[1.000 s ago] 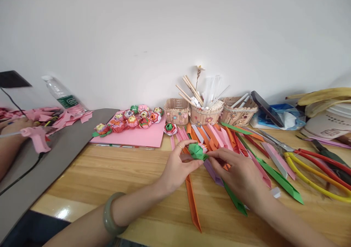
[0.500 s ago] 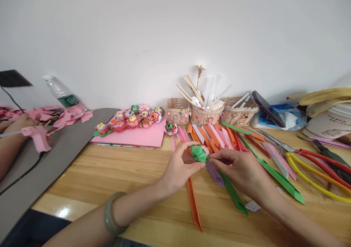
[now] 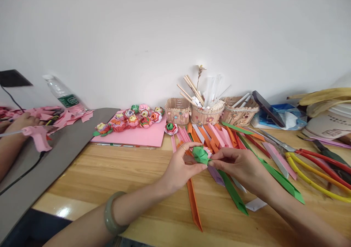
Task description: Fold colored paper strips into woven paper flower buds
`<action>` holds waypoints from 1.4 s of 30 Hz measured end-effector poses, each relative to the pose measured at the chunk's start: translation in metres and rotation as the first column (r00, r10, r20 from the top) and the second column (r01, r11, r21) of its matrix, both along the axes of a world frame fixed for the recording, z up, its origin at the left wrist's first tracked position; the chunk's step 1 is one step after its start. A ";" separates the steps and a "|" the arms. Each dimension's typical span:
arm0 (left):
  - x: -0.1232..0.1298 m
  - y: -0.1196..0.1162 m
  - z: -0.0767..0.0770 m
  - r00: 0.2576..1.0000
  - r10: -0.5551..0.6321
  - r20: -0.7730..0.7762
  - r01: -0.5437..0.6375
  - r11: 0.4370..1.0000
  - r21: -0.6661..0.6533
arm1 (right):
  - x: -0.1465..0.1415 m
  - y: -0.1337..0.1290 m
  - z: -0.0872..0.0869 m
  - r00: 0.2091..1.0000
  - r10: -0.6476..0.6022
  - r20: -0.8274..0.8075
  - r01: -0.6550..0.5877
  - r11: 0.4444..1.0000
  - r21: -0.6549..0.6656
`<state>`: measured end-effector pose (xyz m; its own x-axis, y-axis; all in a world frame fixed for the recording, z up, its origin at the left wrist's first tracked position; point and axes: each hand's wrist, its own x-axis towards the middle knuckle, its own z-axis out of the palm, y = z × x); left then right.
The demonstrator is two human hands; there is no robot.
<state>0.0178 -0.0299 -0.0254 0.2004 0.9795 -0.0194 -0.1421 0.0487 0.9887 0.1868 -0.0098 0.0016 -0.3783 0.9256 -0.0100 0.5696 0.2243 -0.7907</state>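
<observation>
Here, left hand grips green paper flower; right hand pinches its edge — folded strips beneath. Baskets stand behind.

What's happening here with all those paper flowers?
A person's left hand holds a small green paper flower, while the right hand pinches its edge. Folded paper strips are spread over the table around the hands. More paper flowers sit on and beside a pink sheet. Another person's hand is near a pink glue gun.
</observation>
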 end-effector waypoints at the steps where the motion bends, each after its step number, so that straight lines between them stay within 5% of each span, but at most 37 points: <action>1: 0.000 0.000 0.000 1.000 0.003 0.009 -0.003 1.000 -0.005 | 0.000 0.000 0.002 1.000 0.010 -0.008 -0.010 1.000 0.003; 12: -0.001 0.002 -0.001 0.998 0.052 0.036 -0.052 0.999 -0.006 | -0.004 -0.008 0.010 0.998 0.014 0.058 -0.024 0.984 0.179; 25: 0.000 0.001 0.004 0.992 0.043 0.114 -0.034 0.996 -0.084 | 0.006 0.002 0.005 0.992 0.045 -0.116 -0.059 0.991 -0.122; 42: 0.000 0.000 0.002 0.993 0.032 0.117 -0.023 0.996 -0.081 | 0.000 -0.005 0.009 0.988 0.113 0.109 -0.131 0.976 0.176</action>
